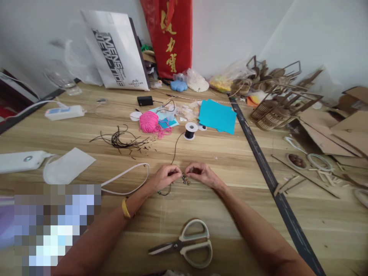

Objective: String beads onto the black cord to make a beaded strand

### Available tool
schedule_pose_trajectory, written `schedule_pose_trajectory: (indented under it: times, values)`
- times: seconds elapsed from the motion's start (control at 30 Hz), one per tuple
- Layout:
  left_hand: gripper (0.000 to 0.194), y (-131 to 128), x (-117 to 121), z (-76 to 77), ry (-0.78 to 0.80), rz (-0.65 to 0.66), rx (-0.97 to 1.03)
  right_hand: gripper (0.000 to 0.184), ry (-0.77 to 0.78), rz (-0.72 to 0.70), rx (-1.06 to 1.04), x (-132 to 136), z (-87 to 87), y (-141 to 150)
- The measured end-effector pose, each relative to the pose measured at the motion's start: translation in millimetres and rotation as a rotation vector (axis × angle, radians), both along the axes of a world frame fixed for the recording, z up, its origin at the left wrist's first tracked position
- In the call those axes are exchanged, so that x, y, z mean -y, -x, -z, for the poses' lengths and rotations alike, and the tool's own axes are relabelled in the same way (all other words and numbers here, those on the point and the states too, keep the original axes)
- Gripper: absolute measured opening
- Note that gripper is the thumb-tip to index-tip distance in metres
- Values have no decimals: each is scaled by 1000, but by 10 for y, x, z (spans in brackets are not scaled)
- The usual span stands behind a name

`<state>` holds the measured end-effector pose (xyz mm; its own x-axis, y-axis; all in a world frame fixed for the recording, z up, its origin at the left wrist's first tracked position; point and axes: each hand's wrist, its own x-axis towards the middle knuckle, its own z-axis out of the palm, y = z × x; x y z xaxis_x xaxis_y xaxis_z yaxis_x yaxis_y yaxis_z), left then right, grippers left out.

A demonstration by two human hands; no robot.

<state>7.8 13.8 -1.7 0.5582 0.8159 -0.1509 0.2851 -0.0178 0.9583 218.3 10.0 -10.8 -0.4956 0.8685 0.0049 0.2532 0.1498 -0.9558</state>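
Showing between a bare left hand (166, 178) and a bare right hand (203, 175), a small cluster of multicoloured round beads (186, 179) is held close to both sets of fingertips, above or on the light wood-grained bench (238, 165); which of these cannot be told. The fingers of the left hand are pinched together on a thin black cord (175, 149), which is led down from a white-flanged spool wound with black (189, 133) and is seen again as a curve beneath the palm. The fingers of the right hand are bent in at the edge of the beads; whether anything is gripped there cannot be told. The left wrist is ringed by a yellow band (125, 208). Nearer the body, scissors with off-white looped handles (181, 245) are laid with their dark blades pointed left. Beyond the left hand, a tangled heap of black cord lengths (122, 142) is surrounded on its right by short clippings. Farther back, a bright pink ball of yarn (148, 122) and flat turquoise sheets (217, 115) are placed on either side of the spool.
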Motion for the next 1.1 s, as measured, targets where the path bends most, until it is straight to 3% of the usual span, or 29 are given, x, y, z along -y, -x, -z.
schedule_pose_trajectory:
  times: [0.37, 0.6, 1.1]
  values:
    - [23, 18, 18, 17, -123, 34, -134, 27, 18, -7, -22, 3, -10, -1]
    - [20, -3, 36, -51, -174, 36, -242, 26, 10, -12, -17, 4, -10, 0]
    - [20, -9, 35, -63, -192, 40, -263, 27, 30, -28, -31, 10, -29, 7]
